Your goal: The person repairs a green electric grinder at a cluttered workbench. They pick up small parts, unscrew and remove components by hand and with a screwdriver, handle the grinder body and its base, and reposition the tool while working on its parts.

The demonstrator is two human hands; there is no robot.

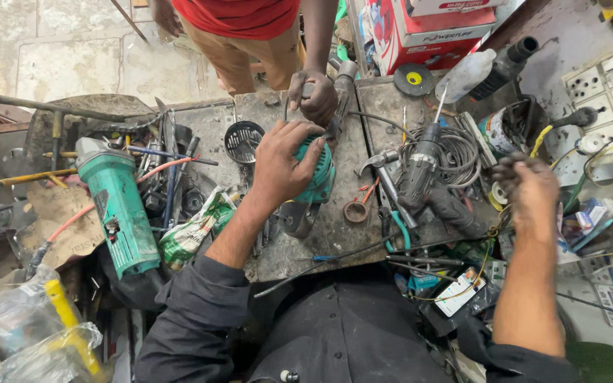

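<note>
Teal grinder (313,177) on the workbench (349,234) sits gripped under my left hand (282,167), while right of it my right hand (530,188) blurs, grip unreadable.

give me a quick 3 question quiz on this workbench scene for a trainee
1. True or false: the left hand rests on a teal power tool lying on the bench.
2. What does the right hand hold? A) a hammer B) a phone C) nothing that can be made out
3. Fill in: the second person's hand grips the tool's far end from the ____ side of the bench.

Key: 1 true; 2 C, the hand is blurred, off to the right near the wire coil; 3 far (opposite).
</note>
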